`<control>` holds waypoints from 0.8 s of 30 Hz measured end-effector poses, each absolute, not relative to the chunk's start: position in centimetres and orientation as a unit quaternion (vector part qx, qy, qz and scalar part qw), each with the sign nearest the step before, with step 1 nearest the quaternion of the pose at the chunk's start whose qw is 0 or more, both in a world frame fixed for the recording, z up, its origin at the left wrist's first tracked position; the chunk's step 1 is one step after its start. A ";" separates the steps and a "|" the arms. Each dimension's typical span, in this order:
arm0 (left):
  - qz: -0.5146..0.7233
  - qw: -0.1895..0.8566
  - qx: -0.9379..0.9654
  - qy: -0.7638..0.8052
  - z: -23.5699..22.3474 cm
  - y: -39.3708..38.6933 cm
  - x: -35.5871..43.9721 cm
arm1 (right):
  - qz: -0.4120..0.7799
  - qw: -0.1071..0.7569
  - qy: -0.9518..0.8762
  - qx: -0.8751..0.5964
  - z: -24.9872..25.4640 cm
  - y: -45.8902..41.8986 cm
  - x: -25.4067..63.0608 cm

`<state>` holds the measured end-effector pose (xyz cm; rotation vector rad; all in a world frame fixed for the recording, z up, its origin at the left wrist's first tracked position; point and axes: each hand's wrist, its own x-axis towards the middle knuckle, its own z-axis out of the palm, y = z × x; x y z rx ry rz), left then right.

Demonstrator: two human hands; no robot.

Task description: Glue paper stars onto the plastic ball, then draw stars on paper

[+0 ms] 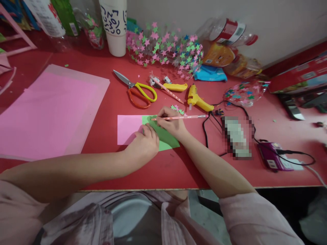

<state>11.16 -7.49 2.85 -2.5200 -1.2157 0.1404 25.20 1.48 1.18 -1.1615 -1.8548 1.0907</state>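
Note:
My right hand point(171, 123) is closed around a pink pencil point(189, 117). Its tip rests at the upper left part of a green sheet of paper point(168, 144), and its eraser end points right. With bent fingers pressed together, my left hand point(148, 139) presses down where the green sheet overlaps a pink paper rectangle point(127, 127). Whether something small sits under those fingertips is hidden. Just beyond my right hand lie small green and pink paper stars point(177, 109). Scissors point(135, 89) with yellow and orange handles lie open past the papers.
Large pink sheets point(51, 112) cover the left of the red table point(102, 173). Behind are a second pencil point(170, 91), a yellow cutter point(177, 87), a yellow glue gun point(198, 98), a white cup point(116, 30) and star-covered plastic point(163, 46). A black cable point(204, 131) runs right.

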 end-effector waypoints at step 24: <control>0.041 0.160 -0.889 -0.427 2.7 -7.5 11.1 | 0.352 0.338 -0.741 -0.462 1.3 2.0 25.1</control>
